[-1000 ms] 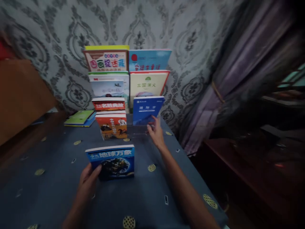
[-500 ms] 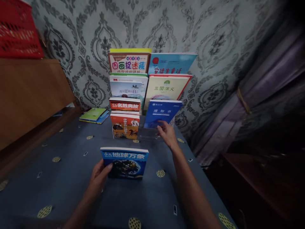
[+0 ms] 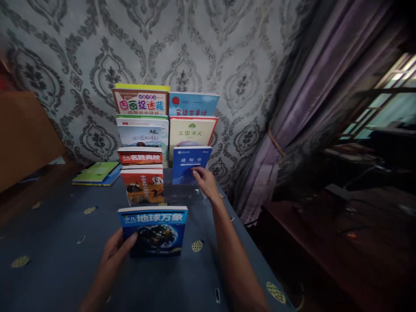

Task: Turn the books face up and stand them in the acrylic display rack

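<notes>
A blue paperback (image 3: pixel 156 232) with the Earth on its cover stands tilted back above the table, gripped at its left edge by my left hand (image 3: pixel 118 247), thumb on the front. My right hand (image 3: pixel 204 181) reaches to a blue booklet (image 3: pixel 190 167) in the lower right pocket of a clear rack (image 3: pixel 180 193). Its fingertips touch the booklet's cover near the lower right, with the fingers slightly bent and apart. Left of the booklet, an orange book (image 3: pixel 145 186) stands in front of another red-orange one (image 3: pixel 142 157).
Behind them rise a pale landscape-cover book (image 3: pixel 141 135), a cream book (image 3: pixel 191 130), a light-blue book (image 3: pixel 195 103) and a brown-cover book (image 3: pixel 141 102). Thin books (image 3: pixel 97 172) lie stacked at the left. A purple curtain (image 3: pixel 260 173) hangs to the right, beside a dark red surface (image 3: pixel 308 238).
My view has swung to the right, so the rack and books sit further left. My left hand still holds the paperback, and my right hand stays at the blue booklet.
</notes>
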A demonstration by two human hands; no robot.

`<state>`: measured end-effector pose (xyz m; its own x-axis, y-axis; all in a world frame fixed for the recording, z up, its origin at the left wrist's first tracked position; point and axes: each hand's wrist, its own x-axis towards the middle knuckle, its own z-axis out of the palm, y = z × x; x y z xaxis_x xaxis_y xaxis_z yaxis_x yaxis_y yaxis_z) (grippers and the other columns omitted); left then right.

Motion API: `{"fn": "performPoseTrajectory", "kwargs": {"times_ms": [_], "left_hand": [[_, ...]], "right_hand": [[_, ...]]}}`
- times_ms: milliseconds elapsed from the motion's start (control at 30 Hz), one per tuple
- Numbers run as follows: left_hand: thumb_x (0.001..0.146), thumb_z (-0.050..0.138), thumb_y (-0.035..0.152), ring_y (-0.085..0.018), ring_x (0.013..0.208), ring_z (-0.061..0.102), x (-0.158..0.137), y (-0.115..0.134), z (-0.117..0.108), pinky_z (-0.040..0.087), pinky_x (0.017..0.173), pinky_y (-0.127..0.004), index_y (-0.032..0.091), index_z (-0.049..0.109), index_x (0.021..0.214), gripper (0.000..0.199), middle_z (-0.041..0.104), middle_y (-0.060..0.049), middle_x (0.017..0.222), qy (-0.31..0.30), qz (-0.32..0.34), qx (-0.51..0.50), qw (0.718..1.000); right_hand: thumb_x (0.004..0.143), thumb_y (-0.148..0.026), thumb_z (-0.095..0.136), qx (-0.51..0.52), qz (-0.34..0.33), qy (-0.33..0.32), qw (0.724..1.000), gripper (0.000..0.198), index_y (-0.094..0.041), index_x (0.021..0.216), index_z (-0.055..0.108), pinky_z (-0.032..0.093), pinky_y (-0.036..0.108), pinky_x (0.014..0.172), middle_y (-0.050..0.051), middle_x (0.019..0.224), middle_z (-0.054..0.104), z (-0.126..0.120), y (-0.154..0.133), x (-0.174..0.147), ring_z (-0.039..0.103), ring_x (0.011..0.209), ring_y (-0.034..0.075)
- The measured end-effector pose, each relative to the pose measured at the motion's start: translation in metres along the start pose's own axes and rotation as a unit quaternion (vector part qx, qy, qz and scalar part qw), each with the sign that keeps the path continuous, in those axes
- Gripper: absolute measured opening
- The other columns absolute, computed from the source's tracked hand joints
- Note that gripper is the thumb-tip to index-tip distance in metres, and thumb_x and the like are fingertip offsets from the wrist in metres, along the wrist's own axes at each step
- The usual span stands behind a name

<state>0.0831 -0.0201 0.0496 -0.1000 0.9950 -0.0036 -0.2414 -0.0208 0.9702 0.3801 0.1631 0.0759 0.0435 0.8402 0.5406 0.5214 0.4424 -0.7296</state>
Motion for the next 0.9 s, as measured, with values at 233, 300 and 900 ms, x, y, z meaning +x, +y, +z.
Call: {"fn": "performPoseTrajectory", "kwargs": {"times_ms": [233,300,900], "left_hand": [[0.078,0.077,0.048,-0.027,0.104,0.067,0.039,0.026,0.056,0.052,0.096,-0.035,0.017,0.075,0.107,0.042,0.076,-0.007,0.109,-0.051,0.126,0.061,0.989],[0.081,0.075,0.047,-0.027,0.108,0.066,0.055,0.035,0.077,0.050,0.100,-0.035,0.018,0.074,0.108,0.040,0.076,-0.006,0.108,-0.038,0.182,0.056,0.981],[0.087,0.067,0.051,-0.021,0.100,0.065,0.165,0.046,0.159,0.048,0.097,-0.034,0.019,0.070,0.113,0.041,0.073,-0.005,0.103,-0.010,0.405,0.036,0.914]], "right_hand": [[0.095,-0.064,0.044,0.132,0.025,0.004,0.991,0.055,-0.020,0.113,0.071,0.055,0.043,0.093,0.010,0.100,0.078,-0.006,0.003,0.000,0.072,0.098,0.027],[0.094,-0.073,0.038,0.178,0.047,0.009,0.983,0.065,-0.020,0.110,0.072,0.057,0.043,0.091,0.010,0.098,0.077,-0.008,0.002,0.001,0.073,0.096,0.027],[0.088,-0.036,0.053,0.090,0.005,0.048,0.995,0.040,-0.020,0.124,0.062,0.052,0.036,0.087,0.005,0.096,0.069,-0.010,0.022,0.003,0.065,0.090,0.022]]}}
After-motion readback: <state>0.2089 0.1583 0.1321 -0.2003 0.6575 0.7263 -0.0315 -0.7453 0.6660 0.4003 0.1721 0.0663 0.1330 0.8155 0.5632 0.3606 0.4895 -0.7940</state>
